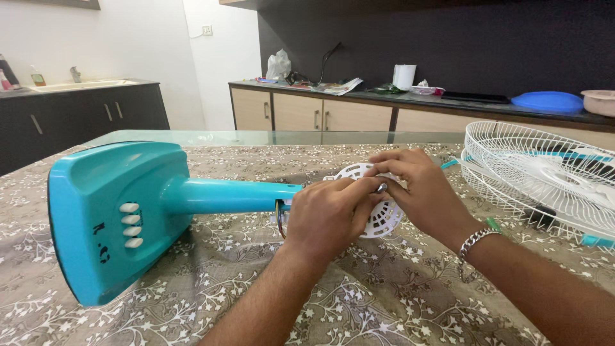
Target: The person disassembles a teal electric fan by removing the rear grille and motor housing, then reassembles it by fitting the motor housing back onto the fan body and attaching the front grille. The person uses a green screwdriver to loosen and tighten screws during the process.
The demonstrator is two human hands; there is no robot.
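White wire fan guard; blue lid, perhaps; paper roll.

The left hand and right hand hide most of the white fan motor cover. At three o'clock, the picture's edge cuts off the white fan cage.

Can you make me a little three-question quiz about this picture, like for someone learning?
1. True or false: the turquoise plastic fan stand lies on its side on the flower-patterned tablecloth.
2. Which wrist wears the silver chain bracelet? A) left B) right C) both
3. Fill in: both hands meet at the round white slotted plastic motor cover at the end of the stand's ____ pole.

Key:
1. True; its white push buttons face the camera.
2. B; the right hand wears it, the left hand does not.
3. Turquoise; the white wire fan grille lies apart at the right.
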